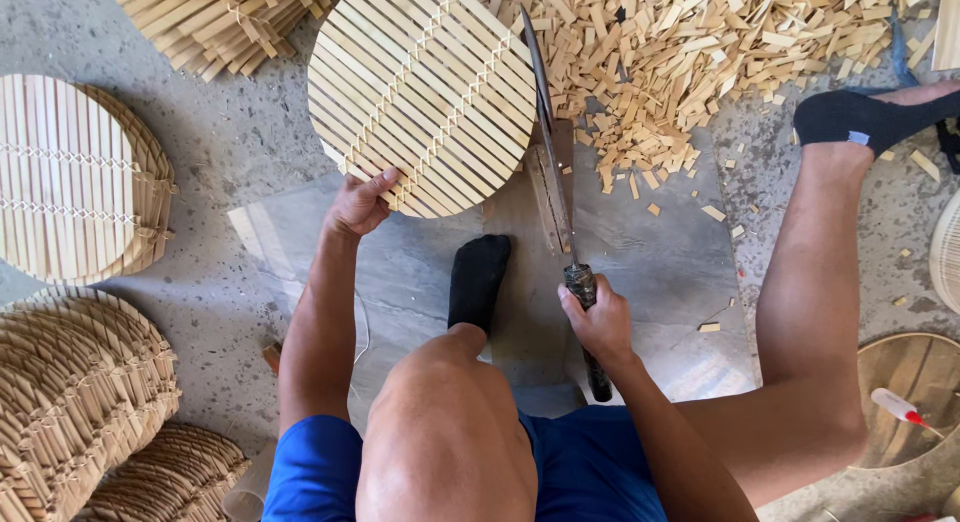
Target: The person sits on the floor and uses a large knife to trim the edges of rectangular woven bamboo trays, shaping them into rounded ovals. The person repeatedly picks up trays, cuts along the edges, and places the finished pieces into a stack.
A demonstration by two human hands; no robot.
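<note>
Here, a round mat of pale bamboo slats laced with two rows of cord [422, 92] is held flat over the grey concrete floor [240, 152] by the left hand [360, 204], whose fingers are pinched on the mat's lower left rim, thumb on top. The mat's right edge is laid against a small upright wooden chopping block [553, 197], which stands on a worn grey sheet [650, 252] spread on the floor. A long, dark-bladed knife with a black handle [556, 172] is gripped by the right hand [598, 320], fingers wrapped tight around the handle; the blade is set along the right edge of the mat, its tip reaching up towards the heap of short pale bamboo offcuts [700, 52] beyond the block. A foot in a black sock [478, 280] is planted on the sheet just beside the block, and a second black-socked foot [865, 117] is seen at the right edge of the heap. A stack of finished round slat mats [75, 177] is seen at the left, well apart from the hands, with piles of curved bamboo pieces [85, 382] below it and a bundle of loose slats [220, 17] at the top
</note>
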